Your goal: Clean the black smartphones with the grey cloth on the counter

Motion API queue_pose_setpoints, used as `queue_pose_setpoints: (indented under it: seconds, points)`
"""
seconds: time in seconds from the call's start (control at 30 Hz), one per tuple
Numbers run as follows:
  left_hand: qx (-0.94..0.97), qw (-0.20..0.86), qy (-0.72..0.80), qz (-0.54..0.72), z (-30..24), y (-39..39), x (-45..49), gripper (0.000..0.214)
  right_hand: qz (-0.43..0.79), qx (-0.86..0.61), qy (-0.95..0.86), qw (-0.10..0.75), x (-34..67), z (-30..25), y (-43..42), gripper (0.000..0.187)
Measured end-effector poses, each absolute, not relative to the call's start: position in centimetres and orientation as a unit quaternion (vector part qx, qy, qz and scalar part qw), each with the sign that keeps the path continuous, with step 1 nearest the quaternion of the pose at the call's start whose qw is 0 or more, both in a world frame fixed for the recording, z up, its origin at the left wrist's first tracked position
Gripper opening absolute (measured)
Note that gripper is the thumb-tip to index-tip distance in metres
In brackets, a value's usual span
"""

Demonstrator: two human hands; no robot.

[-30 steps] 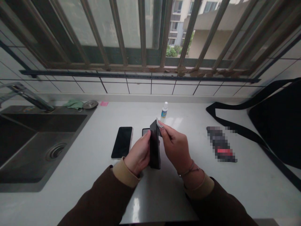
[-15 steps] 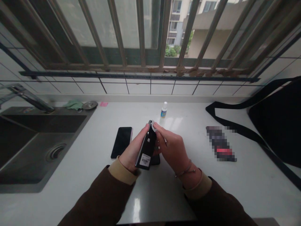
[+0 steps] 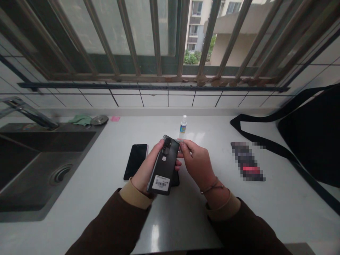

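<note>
My left hand (image 3: 145, 170) grips a black phone (image 3: 164, 166) from beneath, back side up, with its camera ring and a white barcode sticker showing. My right hand (image 3: 198, 163) is closed at the phone's top right edge, pinching a small pale wipe (image 3: 180, 141) against it. Another dark phone (image 3: 175, 179) lies on the white counter (image 3: 106, 184) under my hands, mostly hidden. A third black phone (image 3: 136, 161) lies screen up just left of my left hand. A small white dropper bottle (image 3: 183, 124) stands behind the hands.
A steel sink (image 3: 39, 159) with a tap (image 3: 29, 111) fills the left. A green cloth (image 3: 79, 119), a round metal lid (image 3: 99, 120) and a pink note (image 3: 115, 118) lie behind it. A blurred dark packet (image 3: 247, 161) and a black bag with a strap (image 3: 308, 134) occupy the right. Barred window behind.
The held phone has turned from edge-on to back side up, showing its camera and sticker. My right hand stayed at its top edge with the wipe.
</note>
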State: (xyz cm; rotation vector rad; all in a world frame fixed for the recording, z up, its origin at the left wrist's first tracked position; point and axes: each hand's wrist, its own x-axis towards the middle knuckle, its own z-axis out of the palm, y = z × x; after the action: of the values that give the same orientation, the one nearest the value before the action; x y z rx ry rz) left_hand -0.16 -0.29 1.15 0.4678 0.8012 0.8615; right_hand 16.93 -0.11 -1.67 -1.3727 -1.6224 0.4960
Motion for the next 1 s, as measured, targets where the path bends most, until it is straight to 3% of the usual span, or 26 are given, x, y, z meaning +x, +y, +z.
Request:
queue_pose_setpoints:
  seconds: [0.27, 0.67, 0.87, 1.0]
  points:
    - [0.137, 0.814, 0.357, 0.437, 0.6, 0.2, 0.5, 0.054, 0.182, -0.528, -0.695, 0.452, 16.5, -2.4, -0.1, 0.033]
    - [0.052, 0.74, 0.358, 0.567, -0.3, 1.1, -0.5, 0.055, 0.247, -0.228, -0.847, 0.412, 15.4, -1.7, -1.9, 0.031]
    - [0.084, 0.782, 0.346, 0.511, -0.3, 0.8, 0.3, 0.05, 0.141, -0.377, -0.822, 0.402, 15.7, -2.5, -0.7, 0.037]
    - [0.136, 0.818, 0.373, 0.416, -0.8, 0.0, 0.6, 0.046, 0.117, -0.469, -0.75, 0.453, 16.2, -2.8, -0.3, 0.039]
